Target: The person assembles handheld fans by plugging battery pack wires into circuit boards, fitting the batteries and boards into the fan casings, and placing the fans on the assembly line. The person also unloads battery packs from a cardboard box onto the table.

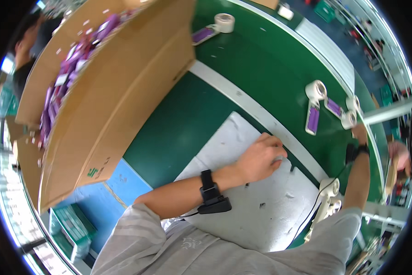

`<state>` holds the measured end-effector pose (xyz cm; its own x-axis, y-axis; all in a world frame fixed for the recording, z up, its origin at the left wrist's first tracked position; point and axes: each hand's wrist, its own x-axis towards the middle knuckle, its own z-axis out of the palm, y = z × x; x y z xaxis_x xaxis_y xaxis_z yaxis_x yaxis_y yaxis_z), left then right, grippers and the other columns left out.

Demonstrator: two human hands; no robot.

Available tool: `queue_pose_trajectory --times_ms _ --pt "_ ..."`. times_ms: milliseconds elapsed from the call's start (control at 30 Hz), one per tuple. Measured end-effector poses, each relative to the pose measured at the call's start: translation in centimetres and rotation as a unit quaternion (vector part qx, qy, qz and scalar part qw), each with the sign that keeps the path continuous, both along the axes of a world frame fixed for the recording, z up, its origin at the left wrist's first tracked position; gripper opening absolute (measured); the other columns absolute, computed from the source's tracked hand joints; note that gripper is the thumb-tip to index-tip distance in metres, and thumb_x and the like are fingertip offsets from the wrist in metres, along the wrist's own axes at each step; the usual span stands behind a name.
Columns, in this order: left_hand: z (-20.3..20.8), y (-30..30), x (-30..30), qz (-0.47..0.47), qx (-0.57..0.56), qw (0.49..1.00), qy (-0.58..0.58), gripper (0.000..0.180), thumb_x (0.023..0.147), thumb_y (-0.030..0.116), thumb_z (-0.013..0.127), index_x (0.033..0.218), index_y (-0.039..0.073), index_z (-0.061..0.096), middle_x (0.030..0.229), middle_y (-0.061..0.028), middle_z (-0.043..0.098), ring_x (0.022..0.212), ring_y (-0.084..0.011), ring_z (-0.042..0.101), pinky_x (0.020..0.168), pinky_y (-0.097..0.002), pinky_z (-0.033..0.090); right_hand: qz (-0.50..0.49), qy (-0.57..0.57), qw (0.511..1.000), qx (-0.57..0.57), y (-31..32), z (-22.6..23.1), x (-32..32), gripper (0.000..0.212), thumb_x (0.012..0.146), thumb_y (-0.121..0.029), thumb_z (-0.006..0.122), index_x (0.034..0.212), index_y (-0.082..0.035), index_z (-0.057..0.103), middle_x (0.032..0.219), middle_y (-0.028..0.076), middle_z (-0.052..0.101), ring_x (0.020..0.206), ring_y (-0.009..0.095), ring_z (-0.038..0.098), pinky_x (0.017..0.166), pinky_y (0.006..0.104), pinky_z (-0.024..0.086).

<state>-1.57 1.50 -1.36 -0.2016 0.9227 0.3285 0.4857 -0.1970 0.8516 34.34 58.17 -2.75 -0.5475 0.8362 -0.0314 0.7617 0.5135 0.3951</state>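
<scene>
My left hand (263,158) is above a pale grey mat (233,160), near its far right edge. Its fingers are curled in, and a pale bit shows by the fingertips, too small to name. My right arm reaches out to the right, over the green belt. Its hand (360,132) is next to a white roll-shaped piece (348,120) with a purple-labelled strip (334,107); its fingers are mostly hidden. Just left of that lies another white roll-shaped piece (315,90) with a purple-labelled handle (312,120).
A tall cardboard box (119,101) holding purple packages (64,80) stands at the left. Another white roll (224,23) lies far up the belt. More white pieces (329,187) are beside the mat's right edge. A green crate (73,224) sits lower left. Another person (25,59) is beyond the box.
</scene>
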Motion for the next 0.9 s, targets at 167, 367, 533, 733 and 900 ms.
queue_pose_trajectory --times_ms 167,367,533,733,900 --pt "-0.9 0.4 -0.1 0.014 -0.001 0.999 0.031 0.019 0.074 0.005 0.069 0.092 0.009 0.070 0.106 -0.0116 0.061 0.104 -0.0311 0.052 0.089 -0.0389 0.047 -0.116 0.010 0.993 -0.038 -7.5 7.2 -4.4 0.046 0.079 -0.032 0.059 0.105 0.005 0.063 0.106 0.033 0.060 0.106 0.044 0.059 0.090 0.0484 0.047" --pt "-0.9 -0.3 -0.3 0.001 -0.014 1.000 0.010 0.020 0.074 0.004 0.067 0.093 0.009 0.069 0.103 -0.0114 0.061 0.105 -0.0314 0.052 0.089 -0.0393 0.047 0.004 0.135 0.990 0.051 -22.9 19.0 -5.0 0.039 0.081 -0.019 0.063 0.112 0.005 0.059 0.106 0.031 0.062 0.105 0.043 0.059 0.090 0.0438 0.045" --pt "-1.6 1.4 0.5 0.031 0.058 0.995 -0.069 0.022 0.075 0.003 0.066 0.096 0.009 0.067 0.106 -0.0125 0.059 0.109 -0.0324 0.051 0.090 -0.0397 0.047 0.056 0.181 0.981 0.027 -45.7 22.8 -9.6 0.020 0.086 -0.014 0.063 0.096 0.001 0.055 0.086 0.025 0.060 0.081 0.044 0.058 0.071 0.0478 0.044" --pt "10.3 -6.8 -2.3 0.206 0.278 0.936 0.060 0.035 0.075 0.009 0.071 0.109 0.014 0.063 0.127 -0.0138 0.048 0.118 -0.0348 0.047 0.098 -0.0472 0.039 0.142 0.242 0.960 0.020 -60.7 10.4 -13.2 0.018 0.078 -0.007 0.066 0.091 -0.002 0.055 0.072 0.021 0.059 0.066 0.041 0.060 0.058 0.0486 0.046" --pt "20.3 -23.2 -7.0 0.455 0.310 0.764 0.338 0.029 0.076 0.015 0.071 0.104 0.008 0.069 0.111 -0.0123 0.064 0.105 -0.0270 0.060 0.092 -0.0367 0.044 0.137 0.221 0.949 -0.181 -63.6 7.6 -12.5 0.018 0.076 -0.009 0.071 0.087 -0.001 0.059 0.066 0.015 0.059 0.060 0.031 0.061 0.054 0.0416 0.046"
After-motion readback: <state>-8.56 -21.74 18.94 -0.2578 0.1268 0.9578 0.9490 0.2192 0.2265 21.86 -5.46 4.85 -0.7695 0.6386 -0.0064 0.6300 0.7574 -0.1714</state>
